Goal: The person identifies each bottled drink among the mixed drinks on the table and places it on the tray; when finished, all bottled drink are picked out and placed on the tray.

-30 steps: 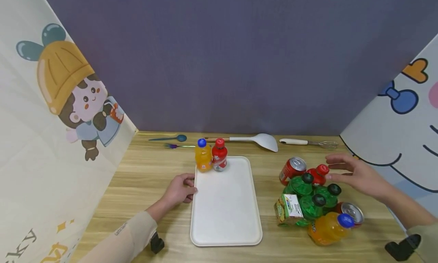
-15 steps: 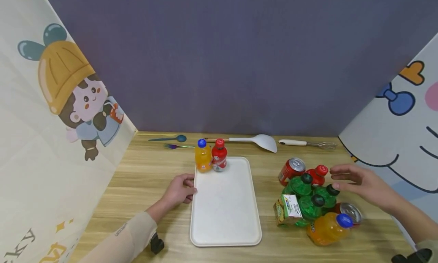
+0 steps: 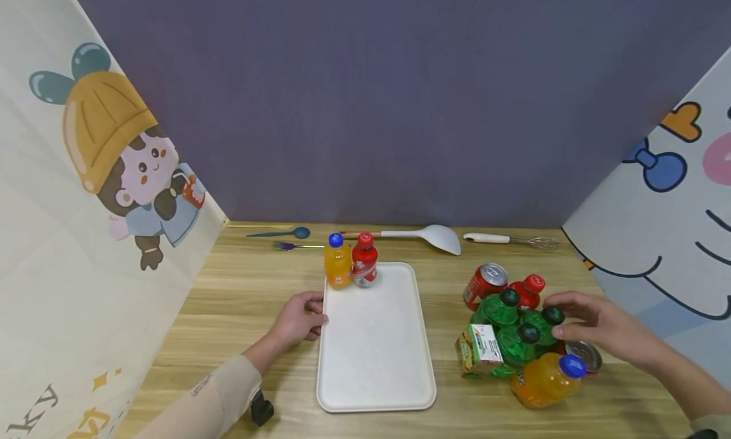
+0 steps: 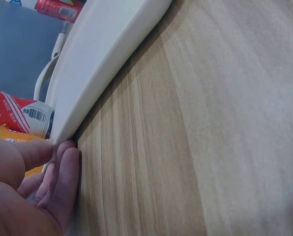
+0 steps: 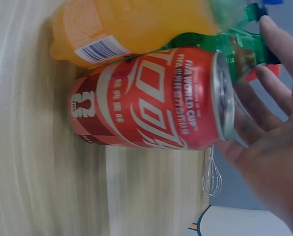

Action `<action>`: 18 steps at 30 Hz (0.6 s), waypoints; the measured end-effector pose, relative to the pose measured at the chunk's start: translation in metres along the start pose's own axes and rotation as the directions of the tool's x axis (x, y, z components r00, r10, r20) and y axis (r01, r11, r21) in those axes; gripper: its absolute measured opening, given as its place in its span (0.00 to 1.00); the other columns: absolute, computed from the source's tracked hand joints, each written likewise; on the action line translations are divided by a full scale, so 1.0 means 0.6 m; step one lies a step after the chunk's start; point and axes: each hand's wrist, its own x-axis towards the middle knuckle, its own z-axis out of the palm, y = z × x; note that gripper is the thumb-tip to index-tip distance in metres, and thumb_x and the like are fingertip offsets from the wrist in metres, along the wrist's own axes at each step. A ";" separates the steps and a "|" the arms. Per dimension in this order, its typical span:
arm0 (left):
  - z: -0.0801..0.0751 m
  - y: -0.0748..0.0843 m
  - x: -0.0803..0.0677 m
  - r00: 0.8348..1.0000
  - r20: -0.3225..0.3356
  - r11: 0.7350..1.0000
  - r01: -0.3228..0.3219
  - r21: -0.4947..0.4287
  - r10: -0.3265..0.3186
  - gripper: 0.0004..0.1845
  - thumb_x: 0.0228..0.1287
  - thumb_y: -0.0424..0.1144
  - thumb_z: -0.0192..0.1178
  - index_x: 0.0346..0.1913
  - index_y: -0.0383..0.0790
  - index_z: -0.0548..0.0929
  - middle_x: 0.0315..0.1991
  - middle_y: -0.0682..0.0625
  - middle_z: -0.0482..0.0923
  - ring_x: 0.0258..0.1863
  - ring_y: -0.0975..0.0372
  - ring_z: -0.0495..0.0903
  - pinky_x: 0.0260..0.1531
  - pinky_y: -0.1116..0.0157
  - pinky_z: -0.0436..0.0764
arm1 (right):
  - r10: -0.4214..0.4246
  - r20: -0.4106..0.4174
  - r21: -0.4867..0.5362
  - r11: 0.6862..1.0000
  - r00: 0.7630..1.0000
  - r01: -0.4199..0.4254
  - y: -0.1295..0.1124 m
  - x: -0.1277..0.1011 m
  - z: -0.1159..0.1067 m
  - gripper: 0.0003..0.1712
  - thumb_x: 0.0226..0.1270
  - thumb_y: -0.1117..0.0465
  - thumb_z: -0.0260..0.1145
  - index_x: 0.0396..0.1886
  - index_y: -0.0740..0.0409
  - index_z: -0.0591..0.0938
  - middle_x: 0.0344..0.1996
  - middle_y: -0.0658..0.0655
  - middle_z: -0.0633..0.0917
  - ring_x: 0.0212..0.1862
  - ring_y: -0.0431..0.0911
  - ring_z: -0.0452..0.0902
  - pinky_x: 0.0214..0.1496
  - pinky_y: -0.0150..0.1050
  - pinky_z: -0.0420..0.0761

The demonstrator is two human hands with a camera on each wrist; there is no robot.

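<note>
Right hand (image 3: 608, 330) has shifted. A second ago: thumb and fingers by the cap of the red bottle (image 3: 526, 293), right of the cluster. Half a second ago: pulled off to the right, thumb beside a green bottle (image 3: 535, 326). Now: lower and nearer the wearer, thumb and fingers either side of that bottle's black cap (image 3: 553, 316); contact unclear. Nearer can (image 3: 584, 356), earlier unobstructed, now partly behind the hand. Right sleeve (image 3: 709, 424) mostly out of view.

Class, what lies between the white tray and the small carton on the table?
Only bare table: in the head view, nothing stands between the white tray and the small carton.
</note>
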 end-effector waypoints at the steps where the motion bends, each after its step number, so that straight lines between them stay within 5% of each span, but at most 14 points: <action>1: 0.000 0.000 0.000 1.000 -0.001 1.000 0.003 -0.003 -0.003 0.32 0.63 0.23 0.66 0.71 0.34 0.73 0.43 0.42 0.79 0.23 0.55 0.83 0.23 0.59 0.90 | -0.004 0.004 0.009 1.000 1.000 0.004 0.001 0.001 0.002 0.27 0.74 0.59 0.67 0.68 0.60 0.74 0.63 0.63 0.78 0.54 0.24 0.75 0.46 0.34 0.88; 8: 0.002 -0.002 0.000 1.000 0.007 1.000 0.002 0.005 -0.002 0.32 0.64 0.24 0.66 0.71 0.35 0.73 0.43 0.42 0.80 0.24 0.55 0.83 0.23 0.59 0.90 | 0.005 0.008 0.033 0.999 1.000 -0.005 0.003 0.004 0.013 0.24 0.74 0.60 0.67 0.66 0.59 0.77 0.64 0.68 0.76 0.52 0.34 0.81 0.43 0.37 0.90; 14: 0.001 -0.003 0.002 1.000 0.003 1.000 0.005 0.006 -0.005 0.31 0.64 0.24 0.66 0.71 0.35 0.73 0.43 0.42 0.80 0.24 0.55 0.83 0.23 0.59 0.90 | 0.029 0.013 0.042 0.999 1.000 -0.029 0.007 0.010 0.021 0.24 0.73 0.60 0.68 0.65 0.59 0.76 0.64 0.73 0.74 0.56 0.61 0.82 0.42 0.39 0.91; 18: 0.000 -0.004 0.003 1.000 0.003 1.000 0.010 0.002 -0.010 0.31 0.64 0.24 0.66 0.71 0.36 0.73 0.43 0.42 0.79 0.24 0.55 0.83 0.24 0.59 0.90 | 0.036 0.041 0.087 0.995 0.999 -0.040 0.011 0.015 0.023 0.26 0.73 0.60 0.68 0.66 0.61 0.74 0.63 0.72 0.75 0.57 0.68 0.80 0.42 0.42 0.92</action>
